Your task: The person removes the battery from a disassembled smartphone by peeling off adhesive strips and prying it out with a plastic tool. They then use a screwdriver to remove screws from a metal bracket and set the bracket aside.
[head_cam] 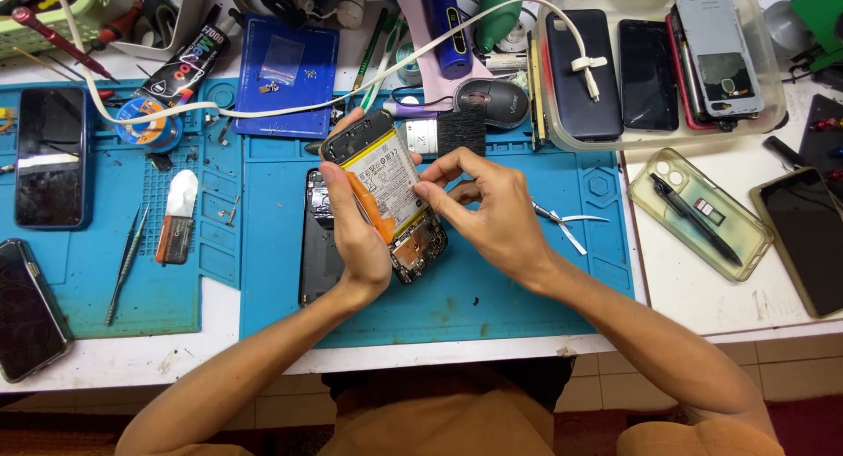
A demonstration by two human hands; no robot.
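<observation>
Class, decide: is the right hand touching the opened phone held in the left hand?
Touching. The head view shows the right hand with fingertips pressed on the opened phone, which the left hand grips.

Matt blue rubbery mat (492,289); glossy glass phone (51,157); clear plastic tub (562,140).

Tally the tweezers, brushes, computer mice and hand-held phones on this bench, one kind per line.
Tweezers: 2
Brush: 1
Computer mouse: 1
Opened phone, held in the left hand: 1
Total: 5
</observation>
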